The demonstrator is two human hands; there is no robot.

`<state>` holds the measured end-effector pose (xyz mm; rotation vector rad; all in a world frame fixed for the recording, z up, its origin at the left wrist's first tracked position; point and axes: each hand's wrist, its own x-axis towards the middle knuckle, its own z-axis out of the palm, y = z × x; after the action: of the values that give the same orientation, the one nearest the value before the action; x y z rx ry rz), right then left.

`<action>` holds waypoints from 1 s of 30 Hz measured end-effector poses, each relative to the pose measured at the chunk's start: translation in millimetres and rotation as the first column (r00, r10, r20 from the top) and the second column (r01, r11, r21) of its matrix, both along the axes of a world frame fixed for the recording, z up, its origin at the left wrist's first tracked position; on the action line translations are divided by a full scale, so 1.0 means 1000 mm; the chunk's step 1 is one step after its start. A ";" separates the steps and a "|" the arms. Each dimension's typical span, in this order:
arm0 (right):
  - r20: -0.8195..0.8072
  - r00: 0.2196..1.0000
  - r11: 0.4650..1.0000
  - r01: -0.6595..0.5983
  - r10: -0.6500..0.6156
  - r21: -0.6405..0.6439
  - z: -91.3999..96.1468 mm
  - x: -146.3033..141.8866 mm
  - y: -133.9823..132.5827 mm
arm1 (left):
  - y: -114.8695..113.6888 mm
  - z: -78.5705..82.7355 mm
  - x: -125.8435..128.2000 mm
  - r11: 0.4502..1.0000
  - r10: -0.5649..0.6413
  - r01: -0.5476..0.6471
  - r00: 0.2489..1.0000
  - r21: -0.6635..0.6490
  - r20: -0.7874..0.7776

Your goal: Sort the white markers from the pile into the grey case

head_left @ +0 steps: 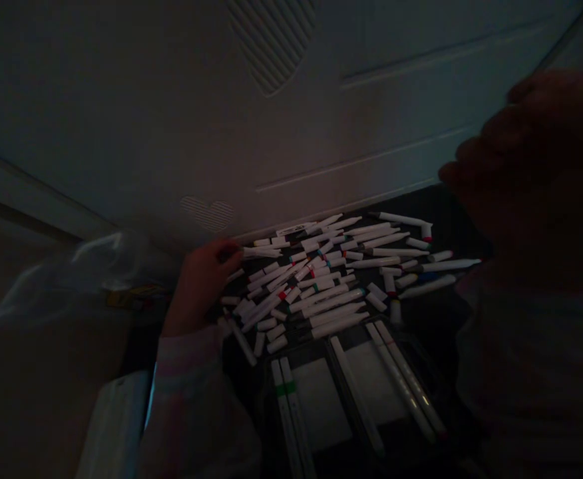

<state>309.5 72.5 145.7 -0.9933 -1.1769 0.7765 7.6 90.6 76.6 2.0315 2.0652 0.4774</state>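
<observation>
White markers (334, 303), spread beside a tray (321, 402), presumably for easy reach.
Your left hand (202, 276): fingers narrowed beside them, grip unclear; right hand (531, 143): raised, curled, contents unclear.

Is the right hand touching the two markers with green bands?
Apart. The head view shows the right hand raised at the upper right, with a wide gap between it and the two green-banded markers at the bottom.

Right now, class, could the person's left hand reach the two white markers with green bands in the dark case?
Probably yes: nothing seems to cover the markers, and the left hand is nearby, though it would likely draw back past loose white caps.
</observation>
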 end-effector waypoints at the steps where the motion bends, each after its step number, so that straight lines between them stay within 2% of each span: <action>1: -0.133 0.991 1.000 -0.016 0.016 0.000 0.001 -0.003 0.000 | -0.003 0.005 0.000 0.999 0.043 -0.044 0.997 0.015 0.070; 3: -0.305 0.951 0.999 -0.048 0.046 0.002 0.001 -0.009 -0.001 | -0.008 0.013 0.002 0.993 0.084 -0.097 0.981 0.063 0.173; 5: -0.270 0.961 0.998 -0.063 0.063 0.010 -0.001 -0.013 -0.001 | -0.014 0.019 0.006 0.984 0.090 -0.127 0.958 0.123 0.272; 7: -0.116 0.989 0.995 -0.095 0.093 -0.010 -0.006 -0.018 -0.002 | -0.021 0.024 0.014 0.967 0.077 -0.158 0.930 0.200 0.359; 9: 0.171 0.970 0.984 -0.165 0.175 -0.073 -0.013 -0.026 -0.004 | -0.031 0.031 0.025 0.944 0.025 -0.148 0.924 0.296 0.383; 10: 0.328 0.915 0.972 -0.211 0.234 -0.104 -0.017 -0.032 -0.005 | -0.037 0.035 0.031 0.932 -0.020 -0.111 0.935 0.346 0.353; 12: 0.576 0.744 0.939 -0.309 0.338 -0.152 -0.026 -0.044 -0.006 | -0.050 0.042 0.045 0.905 -0.117 -0.005 0.959 0.426 0.258; 15: 0.744 0.572 0.912 -0.392 0.345 -0.122 -0.038 -0.059 -0.007 | -0.065 0.047 0.062 0.859 -0.236 0.140 0.962 0.492 0.139; 17: 0.782 0.529 0.905 -0.414 0.330 -0.102 -0.042 -0.064 -0.007 | -0.069 0.046 0.066 0.837 -0.306 0.209 0.945 0.506 0.117; 20: 0.759 0.558 0.908 -0.405 0.335 -0.103 -0.040 -0.062 -0.008 | -0.067 0.043 0.063 0.822 -0.353 0.214 0.919 0.528 0.178; 23: 0.618 0.686 0.910 -0.394 0.385 -0.130 -0.034 -0.055 -0.011 | -0.062 0.043 0.057 0.857 -0.333 0.195 0.916 0.478 0.224; 25: 0.464 0.758 0.885 -0.432 0.459 -0.170 -0.029 -0.052 -0.013 | -0.060 0.045 0.056 0.888 -0.330 0.231 0.923 0.397 0.200; 27: 0.330 0.782 0.849 -0.488 0.529 -0.204 -0.026 -0.053 -0.014 | -0.061 0.047 0.059 0.897 -0.365 0.288 0.911 0.336 0.194; 30: 0.233 0.785 0.817 -0.530 0.574 -0.228 -0.025 -0.057 -0.017 | -0.062 0.046 0.065 0.883 -0.423 0.342 0.878 0.322 0.226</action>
<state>252.0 55.8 120.5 -0.9080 -1.7333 1.2306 72.2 28.3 122.9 2.2844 1.4360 0.9583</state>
